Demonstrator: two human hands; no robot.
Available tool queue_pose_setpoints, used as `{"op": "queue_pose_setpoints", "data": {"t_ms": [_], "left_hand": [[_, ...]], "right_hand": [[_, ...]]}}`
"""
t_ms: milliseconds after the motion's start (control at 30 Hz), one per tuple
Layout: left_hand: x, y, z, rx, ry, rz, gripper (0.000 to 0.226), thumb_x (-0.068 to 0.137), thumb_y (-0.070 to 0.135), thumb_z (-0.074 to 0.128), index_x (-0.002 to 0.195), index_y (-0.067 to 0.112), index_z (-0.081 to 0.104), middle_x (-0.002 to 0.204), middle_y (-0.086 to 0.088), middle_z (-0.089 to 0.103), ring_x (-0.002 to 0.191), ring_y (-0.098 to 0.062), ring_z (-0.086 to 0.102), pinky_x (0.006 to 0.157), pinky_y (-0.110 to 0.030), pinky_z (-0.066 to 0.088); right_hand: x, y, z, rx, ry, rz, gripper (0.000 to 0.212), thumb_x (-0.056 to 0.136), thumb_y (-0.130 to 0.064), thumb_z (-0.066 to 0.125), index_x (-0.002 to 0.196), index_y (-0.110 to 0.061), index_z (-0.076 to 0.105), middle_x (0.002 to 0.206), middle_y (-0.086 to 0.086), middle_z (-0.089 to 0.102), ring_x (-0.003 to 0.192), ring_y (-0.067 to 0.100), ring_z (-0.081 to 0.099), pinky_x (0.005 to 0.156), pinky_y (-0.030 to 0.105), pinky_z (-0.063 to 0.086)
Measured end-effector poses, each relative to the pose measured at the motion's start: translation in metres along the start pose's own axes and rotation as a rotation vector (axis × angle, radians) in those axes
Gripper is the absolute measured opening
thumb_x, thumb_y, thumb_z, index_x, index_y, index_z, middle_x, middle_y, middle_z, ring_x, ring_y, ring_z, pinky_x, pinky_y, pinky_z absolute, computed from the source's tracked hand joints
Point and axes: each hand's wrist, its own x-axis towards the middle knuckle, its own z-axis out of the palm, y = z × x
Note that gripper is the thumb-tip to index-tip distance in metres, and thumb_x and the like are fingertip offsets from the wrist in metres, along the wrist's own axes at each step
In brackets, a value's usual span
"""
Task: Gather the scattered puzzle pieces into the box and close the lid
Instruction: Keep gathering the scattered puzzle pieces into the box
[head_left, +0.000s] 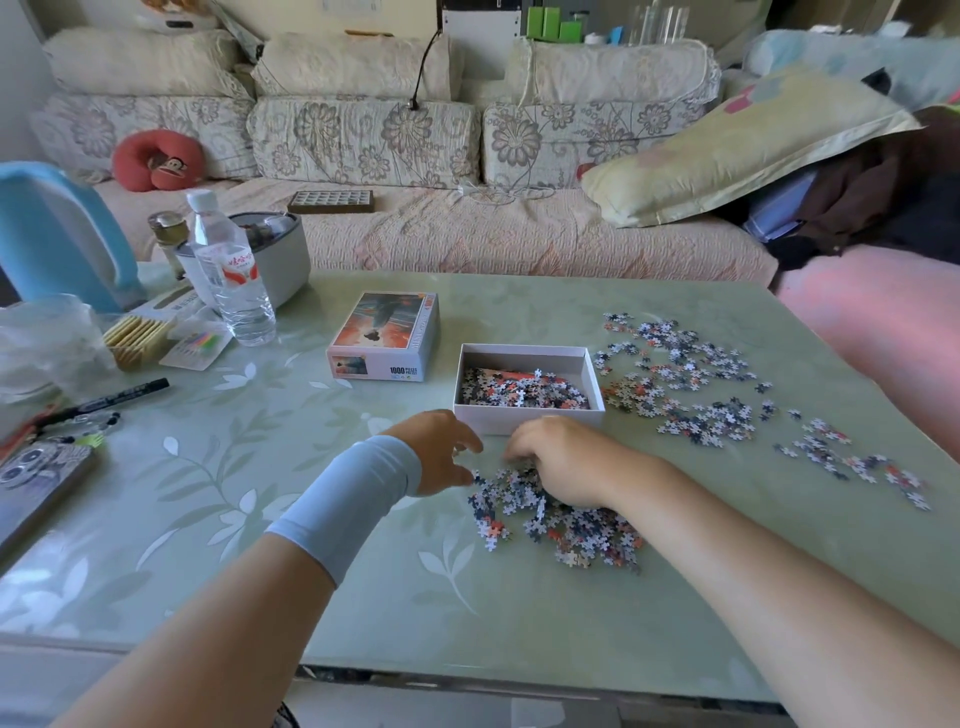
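With the open box (527, 422) just beyond the near pile of puzzle pieces (563, 525) on the bench (260, 519), I bracket the pile for a short scoop: left hand (439, 452) loosely spread, empty; right hand (561, 460) curled over it, grip unclear.

table (197, 467) green, leaf-patterned | on it: box (524, 418), lid (387, 332), loose puzzle pieces (685, 379), water bottle (234, 275), marker (130, 389)

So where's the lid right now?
In the head view the lid lies picture-side up on the table, just left of the open box and apart from it, right of the water bottle.
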Motion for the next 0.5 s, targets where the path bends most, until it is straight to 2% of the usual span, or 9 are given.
{"op": "queue_pose_setpoints", "data": {"t_ms": [67, 133, 167, 233, 300, 333, 400, 467, 500], "left_hand": [[-0.001, 0.006, 0.005, -0.032, -0.028, 0.034, 0.038, 0.084, 0.032, 0.069, 0.122, 0.031, 0.062, 0.116, 0.007, 0.062, 0.091, -0.010, 0.056, 0.095, -0.026, 0.046], [-0.002, 0.013, 0.008, -0.085, -0.063, 0.054, 0.040, 0.084, 0.033, 0.068, 0.123, 0.031, 0.060, 0.114, 0.010, 0.064, 0.093, -0.010, 0.057, 0.096, -0.028, 0.047], [-0.002, 0.017, 0.008, -0.098, -0.078, 0.061, 0.042, 0.085, 0.033, 0.068, 0.125, 0.030, 0.058, 0.113, 0.011, 0.064, 0.094, -0.011, 0.058, 0.097, -0.030, 0.048], [-0.002, 0.021, 0.007, -0.102, -0.086, 0.076, 0.049, 0.083, 0.036, 0.069, 0.129, 0.031, 0.054, 0.116, 0.010, 0.062, 0.094, -0.012, 0.057, 0.097, -0.031, 0.047], [-0.003, 0.023, 0.005, -0.077, -0.070, 0.090, 0.064, 0.076, 0.045, 0.074, 0.133, 0.034, 0.048, 0.122, 0.006, 0.055, 0.099, -0.014, 0.055, 0.097, -0.034, 0.047], [-0.003, 0.024, 0.004, -0.038, -0.080, 0.087, 0.074, 0.071, 0.051, 0.076, 0.136, 0.036, 0.044, 0.126, 0.005, 0.050, 0.105, -0.017, 0.054, 0.099, -0.038, 0.047], [-0.003, 0.029, 0.007, 0.087, -0.143, 0.058, 0.091, 0.065, 0.061, 0.075, 0.142, 0.038, 0.034, 0.136, 0.003, 0.040, 0.122, -0.023, 0.047, 0.102, -0.046, 0.044], [-0.001, 0.034, 0.012, 0.162, -0.173, 0.052, 0.092, 0.066, 0.062, 0.074, 0.144, 0.037, 0.032, 0.140, 0.000, 0.035, 0.128, -0.025, 0.040, 0.104, -0.049, 0.041], [0.001, 0.037, 0.014, 0.148, -0.162, 0.059, 0.087, 0.068, 0.058, 0.074, 0.143, 0.035, 0.036, 0.138, 0.000, 0.038, 0.126, -0.025, 0.042, 0.104, -0.047, 0.042]], "right_hand": [[-0.008, -0.001, -0.007, 0.056, 0.003, 0.000, 0.063, 0.086, 0.009, 0.037, 0.125, -0.031, 0.065, 0.129, -0.009, 0.060, 0.110, 0.013, 0.058, 0.085, 0.022, 0.048], [-0.017, 0.000, -0.013, 0.144, 0.035, 0.009, 0.058, 0.091, 0.003, 0.037, 0.124, -0.035, 0.066, 0.121, -0.013, 0.065, 0.095, 0.005, 0.059, 0.072, 0.014, 0.043], [-0.021, 0.002, -0.015, 0.180, 0.072, 0.014, 0.054, 0.093, 0.000, 0.038, 0.123, -0.035, 0.066, 0.120, -0.015, 0.066, 0.096, 0.002, 0.058, 0.074, 0.013, 0.044], [-0.026, 0.008, -0.021, 0.234, 0.146, 0.022, 0.046, 0.094, -0.005, 0.046, 0.124, -0.033, 0.066, 0.120, -0.015, 0.067, 0.105, 0.002, 0.059, 0.092, 0.018, 0.047], [-0.032, 0.011, -0.027, 0.203, 0.134, 0.043, 0.038, 0.093, -0.020, 0.057, 0.128, -0.034, 0.063, 0.128, -0.012, 0.062, 0.116, 0.007, 0.056, 0.098, 0.022, 0.043], [-0.035, 0.012, -0.028, 0.136, 0.088, 0.065, 0.042, 0.089, -0.034, 0.064, 0.131, -0.035, 0.059, 0.135, -0.010, 0.055, 0.121, 0.010, 0.052, 0.098, 0.024, 0.041], [-0.041, 0.014, -0.025, -0.027, -0.048, 0.156, 0.077, 0.074, -0.062, 0.071, 0.142, -0.036, 0.045, 0.144, -0.003, 0.039, 0.132, 0.018, 0.041, 0.102, 0.033, 0.039], [-0.045, 0.012, -0.016, -0.100, -0.124, 0.218, 0.103, 0.061, -0.073, 0.073, 0.148, -0.034, 0.035, 0.143, 0.002, 0.034, 0.136, 0.023, 0.034, 0.104, 0.038, 0.040], [-0.045, 0.012, -0.011, -0.085, -0.117, 0.220, 0.105, 0.060, -0.073, 0.075, 0.148, -0.033, 0.035, 0.139, 0.002, 0.035, 0.134, 0.023, 0.036, 0.102, 0.038, 0.041]]}}
